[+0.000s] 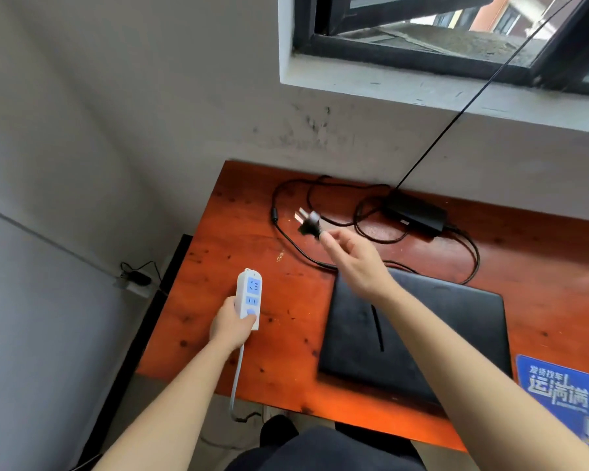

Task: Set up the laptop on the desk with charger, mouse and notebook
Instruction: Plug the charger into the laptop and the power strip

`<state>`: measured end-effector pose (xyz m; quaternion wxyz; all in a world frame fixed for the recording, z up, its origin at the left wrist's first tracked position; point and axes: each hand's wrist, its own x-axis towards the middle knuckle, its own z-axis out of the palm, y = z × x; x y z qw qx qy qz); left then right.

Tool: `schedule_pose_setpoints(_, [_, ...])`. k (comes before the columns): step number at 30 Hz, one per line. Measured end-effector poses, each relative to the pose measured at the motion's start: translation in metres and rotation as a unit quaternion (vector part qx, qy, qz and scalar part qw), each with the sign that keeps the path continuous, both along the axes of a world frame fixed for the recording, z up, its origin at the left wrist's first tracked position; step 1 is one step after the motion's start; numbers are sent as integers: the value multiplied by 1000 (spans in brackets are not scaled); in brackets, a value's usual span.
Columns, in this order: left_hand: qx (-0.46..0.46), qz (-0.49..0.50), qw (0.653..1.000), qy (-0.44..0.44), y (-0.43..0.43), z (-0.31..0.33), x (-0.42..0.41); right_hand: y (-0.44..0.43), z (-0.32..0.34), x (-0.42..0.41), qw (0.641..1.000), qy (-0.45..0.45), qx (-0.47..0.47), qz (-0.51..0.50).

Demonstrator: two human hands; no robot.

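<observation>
A closed black laptop lies on the reddish wooden desk. Behind it rests the black charger brick with its cable looped over the desk. The charger's black wall plug sits just beyond the fingertips of my right hand, which reaches toward it with straight fingers; whether they touch it I cannot tell. My left hand grips the near end of a white power strip with blue sockets, held above the desk's left part. Its white cord hangs off the front edge.
A blue mouse pad with printed writing lies at the desk's right front. A window is above the desk, with a thin black cable running down from it. A wall socket with a plug sits low at left.
</observation>
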<state>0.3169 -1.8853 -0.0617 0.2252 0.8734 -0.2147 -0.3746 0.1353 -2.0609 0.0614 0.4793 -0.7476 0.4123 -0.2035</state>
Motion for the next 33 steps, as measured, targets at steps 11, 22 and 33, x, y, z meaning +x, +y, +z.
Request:
schedule_pose_setpoints(11, [-166, -1, 986, 23, 3, 26, -16, 57, -59, -34, 976, 172, -33, 127])
schedule_pose_setpoints(22, [-151, -85, 977, -126, 7, 52, -28, 58, -55, -29, 986, 116, -13, 119])
schedule_pose_setpoints(33, [-155, -118, 962, -191, 9, 56, -32, 58, -45, -27, 969, 184, -80, 143])
